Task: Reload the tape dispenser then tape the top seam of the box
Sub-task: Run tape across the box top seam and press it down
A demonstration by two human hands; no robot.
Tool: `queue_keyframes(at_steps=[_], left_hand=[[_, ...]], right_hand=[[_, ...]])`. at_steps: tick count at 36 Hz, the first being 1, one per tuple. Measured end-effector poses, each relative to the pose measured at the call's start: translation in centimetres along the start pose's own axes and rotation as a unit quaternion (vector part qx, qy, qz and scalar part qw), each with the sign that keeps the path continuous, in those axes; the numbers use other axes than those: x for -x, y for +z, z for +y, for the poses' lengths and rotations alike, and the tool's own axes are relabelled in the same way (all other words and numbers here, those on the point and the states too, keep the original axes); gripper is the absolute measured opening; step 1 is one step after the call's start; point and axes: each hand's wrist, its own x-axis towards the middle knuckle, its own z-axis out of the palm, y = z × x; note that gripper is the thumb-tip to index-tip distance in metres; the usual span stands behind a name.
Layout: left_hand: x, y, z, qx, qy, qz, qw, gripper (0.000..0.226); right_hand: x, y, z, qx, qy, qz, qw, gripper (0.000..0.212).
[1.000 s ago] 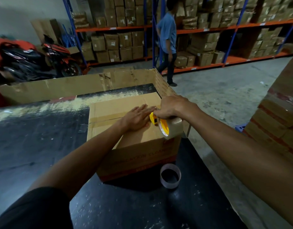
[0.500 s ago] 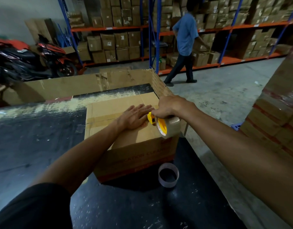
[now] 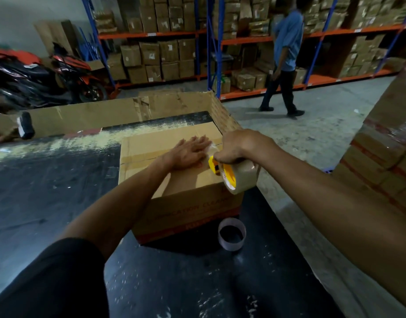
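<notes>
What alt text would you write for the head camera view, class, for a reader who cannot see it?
A person's left hand presses flat on the top of a cardboard box while the right hand grips a yellow tape dispenser at the box's right edge. An empty tape core stands on the black table before the box; behind, another person walks past warehouse shelves.

One box, one tape dispenser, one empty tape core, two hands, one bench.

Box matt brown cardboard; tape roll glossy; dispenser yellow plastic; tabletop black, scuffed.
</notes>
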Motion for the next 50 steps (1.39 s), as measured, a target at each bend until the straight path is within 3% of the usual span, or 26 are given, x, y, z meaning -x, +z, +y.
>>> queue_keyframes(at_steps=[2, 12, 15, 22, 36, 39, 50], left_hand=[[-0.1, -0.2, 0.3, 0.023, -0.012, -0.008, 1.000, 0.056], [0.3, 0.7, 1.5, -0.074, -0.043, -0.025, 0.996, 0.084], [0.4, 0.7, 1.7, -0.056, -0.049, -0.015, 0.997, 0.094], [0.9, 0.8, 2.7, -0.071, -0.040, 0.029, 0.996, 0.089], [0.9, 0.9, 3.2, -0.037, -0.095, -0.004, 0.995, 0.097], [1.0, 1.1, 3.2, -0.047, -0.088, 0.001, 0.995, 0.098], [1.3, 1.3, 3.5, -0.060, -0.084, 0.018, 0.995, 0.096]], right_hand=[[0.2, 0.0, -0.3, 0.007, 0.004, 0.009, 1.000, 0.053], [2.1, 1.3, 1.0, 0.020, -0.023, 0.013, 0.999, 0.051], [3.3, 1.6, 1.8, 0.025, -0.023, 0.010, 0.999, 0.060], [4.2, 1.0, 1.1, 0.006, -0.015, 0.017, 1.000, 0.054], [5.6, 2.1, 2.7, -0.008, -0.023, -0.004, 1.000, 0.054], [6.3, 2.5, 3.2, -0.014, -0.027, 0.005, 1.000, 0.045], [7.3, 4.0, 2.8, 0.009, -0.033, 0.054, 0.998, 0.046]])
